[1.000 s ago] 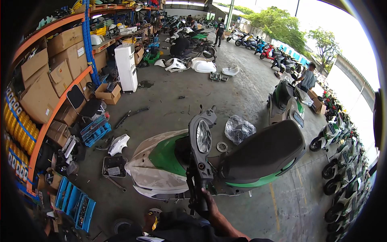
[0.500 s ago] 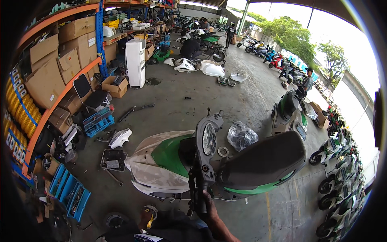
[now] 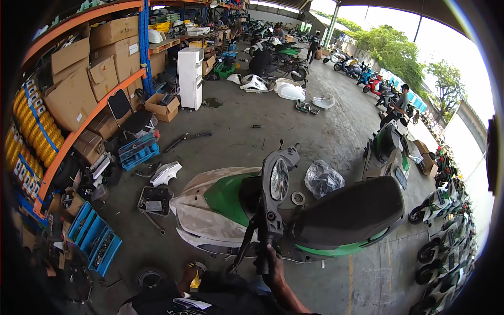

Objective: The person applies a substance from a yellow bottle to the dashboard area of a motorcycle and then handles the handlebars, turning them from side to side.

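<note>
A dusty white and green scooter stands in front of me, its front to the left and its dark seat to the right. My right hand is wrapped round the black handlebar grip at the near end. A dark lever slants away on the grip's left side. The round mirror faces up above the handlebar. Low and left of the scooter, my left hand is closed beside a small yellow and pale rounded thing. Its fingers are partly hidden, so I cannot make out its hold.
An open blue toolbox, a black tray and a white panel lie left. Clear plastic wrap lies past the scooter. Another scooter stands behind, with parked scooters along the right. Shelves hold boxes.
The view has swung slightly left, so the scene sits farther right. The lever stands farther from the grip than before. My right hand stays on the grip.
</note>
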The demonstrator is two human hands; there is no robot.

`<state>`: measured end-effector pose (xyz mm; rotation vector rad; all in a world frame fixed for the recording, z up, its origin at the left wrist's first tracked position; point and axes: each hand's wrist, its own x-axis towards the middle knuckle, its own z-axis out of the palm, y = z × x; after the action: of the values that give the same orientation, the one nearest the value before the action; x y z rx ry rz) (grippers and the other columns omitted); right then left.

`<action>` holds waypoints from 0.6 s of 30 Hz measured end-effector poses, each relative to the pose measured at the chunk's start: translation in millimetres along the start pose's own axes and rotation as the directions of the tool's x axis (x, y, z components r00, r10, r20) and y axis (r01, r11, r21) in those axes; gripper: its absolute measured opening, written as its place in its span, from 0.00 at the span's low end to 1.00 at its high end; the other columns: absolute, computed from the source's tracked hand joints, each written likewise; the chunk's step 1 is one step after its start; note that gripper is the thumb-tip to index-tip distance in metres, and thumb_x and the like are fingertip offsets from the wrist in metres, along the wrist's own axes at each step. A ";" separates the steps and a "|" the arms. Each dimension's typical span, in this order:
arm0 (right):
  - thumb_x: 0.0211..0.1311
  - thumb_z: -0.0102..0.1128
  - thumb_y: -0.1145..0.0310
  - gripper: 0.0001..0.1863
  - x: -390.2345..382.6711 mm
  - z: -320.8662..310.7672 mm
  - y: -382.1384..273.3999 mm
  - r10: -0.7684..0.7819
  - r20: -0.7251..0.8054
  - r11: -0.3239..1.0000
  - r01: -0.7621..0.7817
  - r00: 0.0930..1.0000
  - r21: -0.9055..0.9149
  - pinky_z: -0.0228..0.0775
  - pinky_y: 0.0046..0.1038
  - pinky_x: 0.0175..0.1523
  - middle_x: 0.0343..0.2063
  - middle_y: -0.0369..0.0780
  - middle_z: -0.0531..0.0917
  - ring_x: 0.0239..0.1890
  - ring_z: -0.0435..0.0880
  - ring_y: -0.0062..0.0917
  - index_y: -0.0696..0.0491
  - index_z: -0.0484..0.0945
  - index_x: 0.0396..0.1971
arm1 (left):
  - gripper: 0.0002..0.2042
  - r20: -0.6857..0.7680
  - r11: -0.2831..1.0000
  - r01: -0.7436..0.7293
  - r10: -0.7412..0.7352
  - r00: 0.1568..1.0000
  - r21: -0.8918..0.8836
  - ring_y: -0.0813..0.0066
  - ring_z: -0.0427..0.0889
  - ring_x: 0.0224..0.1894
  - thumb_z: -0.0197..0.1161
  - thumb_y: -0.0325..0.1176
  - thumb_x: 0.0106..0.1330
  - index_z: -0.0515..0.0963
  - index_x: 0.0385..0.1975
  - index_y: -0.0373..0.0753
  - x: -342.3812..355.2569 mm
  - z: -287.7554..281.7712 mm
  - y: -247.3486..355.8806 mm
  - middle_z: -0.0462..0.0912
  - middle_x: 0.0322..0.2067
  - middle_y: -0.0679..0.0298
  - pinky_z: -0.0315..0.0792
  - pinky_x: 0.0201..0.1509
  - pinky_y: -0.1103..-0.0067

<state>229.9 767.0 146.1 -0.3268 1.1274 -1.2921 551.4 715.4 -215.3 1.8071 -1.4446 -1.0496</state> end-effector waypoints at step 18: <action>0.54 0.61 0.42 0.37 66.0 -72.7 19.8 0.307 0.543 0.932 -0.362 0.782 -0.007 0.67 0.42 0.57 0.48 0.47 0.74 0.51 0.75 0.36 0.55 0.66 0.54 | 0.13 -0.376 0.984 0.176 -0.154 0.914 0.025 0.65 0.81 0.32 0.70 0.30 0.45 0.76 0.31 0.37 -136.3 10.9 -6.7 0.81 0.28 0.56 0.75 0.37 0.70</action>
<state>174.7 743.1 66.0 -0.3667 0.5998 -0.8522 531.9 849.7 -197.3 2.0662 -1.1171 -0.6929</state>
